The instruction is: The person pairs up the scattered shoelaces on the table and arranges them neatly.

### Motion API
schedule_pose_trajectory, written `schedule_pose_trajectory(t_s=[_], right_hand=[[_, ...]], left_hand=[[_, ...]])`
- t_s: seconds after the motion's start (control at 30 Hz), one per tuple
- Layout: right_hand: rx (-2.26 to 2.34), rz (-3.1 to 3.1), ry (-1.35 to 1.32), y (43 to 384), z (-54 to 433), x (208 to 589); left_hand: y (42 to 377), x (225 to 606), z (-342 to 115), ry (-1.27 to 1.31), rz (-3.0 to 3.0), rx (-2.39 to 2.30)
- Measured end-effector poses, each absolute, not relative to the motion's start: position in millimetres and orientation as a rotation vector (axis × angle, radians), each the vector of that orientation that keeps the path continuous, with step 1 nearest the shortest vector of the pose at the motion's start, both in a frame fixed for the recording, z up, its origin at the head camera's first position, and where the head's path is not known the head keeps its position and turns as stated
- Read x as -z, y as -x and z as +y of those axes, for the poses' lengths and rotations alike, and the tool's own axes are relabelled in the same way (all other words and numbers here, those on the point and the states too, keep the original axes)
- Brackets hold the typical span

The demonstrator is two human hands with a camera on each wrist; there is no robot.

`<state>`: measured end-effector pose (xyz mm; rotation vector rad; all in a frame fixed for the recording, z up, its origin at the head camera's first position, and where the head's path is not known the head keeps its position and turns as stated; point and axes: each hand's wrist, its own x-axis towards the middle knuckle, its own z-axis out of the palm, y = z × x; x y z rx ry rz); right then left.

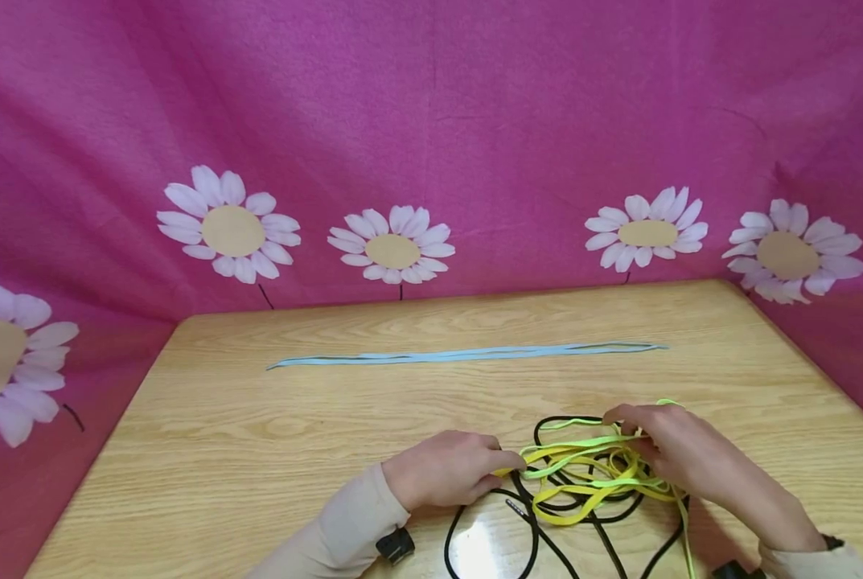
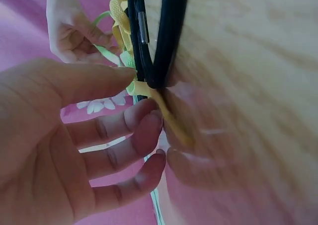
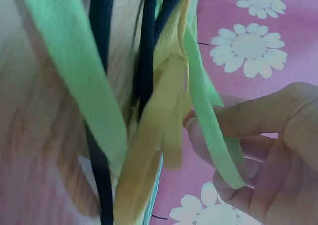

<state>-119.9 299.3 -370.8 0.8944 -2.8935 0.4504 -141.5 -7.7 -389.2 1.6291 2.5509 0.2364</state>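
Observation:
A loose tangle of shoelaces lies on the table in front of me. At its left side my left hand (image 1: 441, 470) pinches a flat yellow shoelace (image 2: 174, 123) near its end, thumb and forefinger closed about it, other fingers bent. On the right, my right hand (image 1: 699, 450) holds a flat neon green shoelace (image 3: 206, 115) between thumb and fingers, a loop of it hanging over the fingers. A round black shoelace (image 1: 535, 531) runs under and through the tangle, its tipped end showing near the left hand. Palms partly hide the held spots in the head view.
Beyond the tangle, a light blue shoelace (image 1: 467, 354) lies stretched out sideways in long strands. The wooden table (image 1: 243, 418) ends at a pink cloth (image 1: 503, 161) printed with white daisies. Black laces trail toward the near edge.

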Motion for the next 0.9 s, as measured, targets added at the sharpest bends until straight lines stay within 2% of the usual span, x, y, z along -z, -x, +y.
schedule_pose_trajectory(t_s=[0.43, 0.9], right_hand=[[-0.777, -2.744, -1.153, 125, 320, 364], [-0.596, -2.600, -1.055, 125, 338, 350]], left_hand=[[141, 391, -9, -1.592, 2.675, -0.275], [151, 383, -19, -1.340, 2.749, -0.585]])
